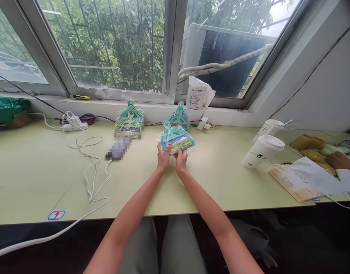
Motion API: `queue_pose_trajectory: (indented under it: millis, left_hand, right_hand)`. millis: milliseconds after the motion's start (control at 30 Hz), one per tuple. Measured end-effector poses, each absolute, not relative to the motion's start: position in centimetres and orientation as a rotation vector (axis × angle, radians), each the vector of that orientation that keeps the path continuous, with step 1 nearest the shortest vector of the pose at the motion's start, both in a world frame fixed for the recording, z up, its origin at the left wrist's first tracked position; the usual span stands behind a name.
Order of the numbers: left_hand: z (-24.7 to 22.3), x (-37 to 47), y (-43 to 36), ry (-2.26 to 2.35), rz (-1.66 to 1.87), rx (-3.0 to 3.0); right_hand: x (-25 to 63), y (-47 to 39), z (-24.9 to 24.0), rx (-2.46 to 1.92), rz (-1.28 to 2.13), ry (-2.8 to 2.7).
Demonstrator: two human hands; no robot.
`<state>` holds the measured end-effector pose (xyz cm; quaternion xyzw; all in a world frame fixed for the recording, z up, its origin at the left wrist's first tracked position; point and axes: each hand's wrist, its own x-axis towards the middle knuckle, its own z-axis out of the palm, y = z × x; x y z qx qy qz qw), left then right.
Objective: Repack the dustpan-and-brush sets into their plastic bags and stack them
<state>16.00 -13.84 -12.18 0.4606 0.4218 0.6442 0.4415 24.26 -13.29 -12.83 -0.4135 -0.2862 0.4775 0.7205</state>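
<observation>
Both my hands hold one packaged teal mini dustpan-and-brush set (pixel 175 139) above the middle of the pale green table (pixel 34 171). My left hand (pixel 162 158) grips its lower left edge and my right hand (pixel 181 160) grips its lower right edge. The pack is tilted, handle pointing up and to the left. Behind it lie two stacks of the same sets in clear wrap, the left stack (pixel 129 123) and the right stack (pixel 179 118), near the window sill.
A white power strip (pixel 74 123) and its cables (pixel 91 167) trail across the left half of the table. Two white lidded cups (pixel 263 152) stand at right beside paper bags (pixel 303 180). Another person's hand (pixel 339 160) rests at the far right. A tissue pack (pixel 198 95) sits on the sill.
</observation>
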Motion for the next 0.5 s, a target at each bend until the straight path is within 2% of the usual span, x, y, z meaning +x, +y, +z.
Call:
queue_pose_trajectory:
  millis: [367,500]
  left_hand:
    - [-12.1,15.2,-13.5,1.061,1.599,1.059]
    - [-11.6,14.4,-13.1,0.809,1.363,1.076]
  right_hand:
    - [25.0,-13.3,-12.0,-0.759,1.268,-0.756]
    - [25.5,-13.4,-11.6,-0.773,1.202,-0.749]
